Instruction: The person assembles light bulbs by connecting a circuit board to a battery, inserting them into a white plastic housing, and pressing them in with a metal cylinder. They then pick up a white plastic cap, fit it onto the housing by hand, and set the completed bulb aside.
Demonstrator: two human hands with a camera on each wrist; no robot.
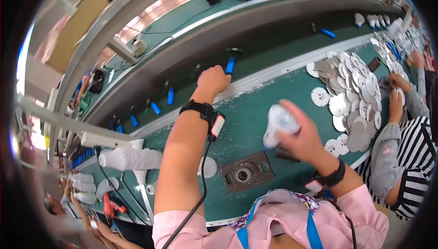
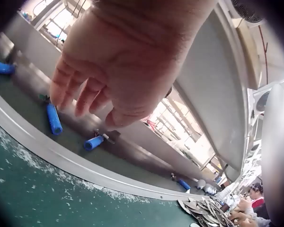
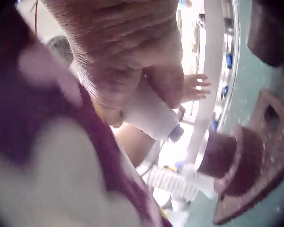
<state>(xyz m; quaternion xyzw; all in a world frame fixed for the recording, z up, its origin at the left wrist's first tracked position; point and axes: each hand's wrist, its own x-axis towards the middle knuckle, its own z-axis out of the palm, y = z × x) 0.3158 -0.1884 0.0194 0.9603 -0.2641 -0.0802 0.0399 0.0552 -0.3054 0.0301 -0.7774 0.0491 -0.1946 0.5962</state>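
My right hand (image 1: 303, 135) grips a white light bulb (image 1: 276, 123) over the bench, its narrow end tilted down to the left. In the right wrist view the bulb (image 3: 151, 111) shows between fingers and thumb, with a bluish tip. My left hand (image 1: 213, 81) reaches over the conveyor channel, close to a blue cylinder (image 1: 230, 65) with a small green circuit board (image 1: 234, 49) beyond it. Seen from the left wrist, this hand (image 2: 118, 71) has loosely bent fingers and holds nothing. Below the bulb lies a brown metal plate (image 1: 228, 183) with a raised round hub.
Several more blue cylinders (image 1: 170, 95) with boards lie along the channel. Piled white and grey discs (image 1: 351, 94) cover the bench's right side. Stacked white cups (image 1: 132, 158) and a red tool (image 1: 109, 205) are at left. Another person's hands (image 1: 396, 103) work at the right.
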